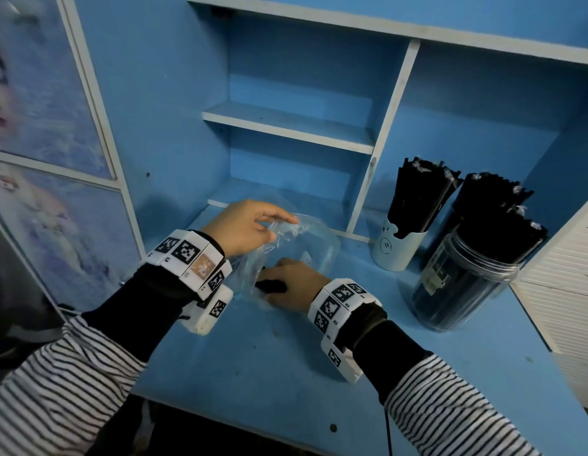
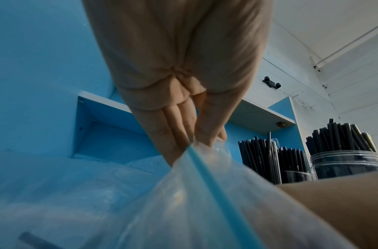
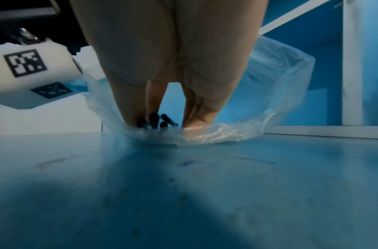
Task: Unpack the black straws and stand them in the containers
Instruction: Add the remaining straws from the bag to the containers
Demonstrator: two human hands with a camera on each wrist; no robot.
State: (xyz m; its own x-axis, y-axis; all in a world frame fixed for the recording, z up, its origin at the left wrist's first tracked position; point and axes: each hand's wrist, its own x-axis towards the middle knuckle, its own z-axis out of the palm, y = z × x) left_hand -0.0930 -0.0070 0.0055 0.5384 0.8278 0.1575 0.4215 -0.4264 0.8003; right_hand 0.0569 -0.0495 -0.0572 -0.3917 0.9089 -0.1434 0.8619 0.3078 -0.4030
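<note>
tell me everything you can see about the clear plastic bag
The clear plastic bag is thin, crinkled and see-through, lying on the blue desk in front of the shelf unit. The left hand pinches its upper edge and lifts the mouth open; the right hand reaches inside, around a few black straws near the bottom. It looks almost emptied.

Blue desk top [image 1: 286, 373], scuffed, with a shelf hutch at the far edge. Clear plastic bag [image 1: 306, 238] lies left of centre, far side. At far right, three containers holding black straws: white cup [image 1: 393, 250], clear jar [image 1: 457, 291] nearest, a third container [image 1: 447, 225] behind the jar, mostly hidden.
</note>
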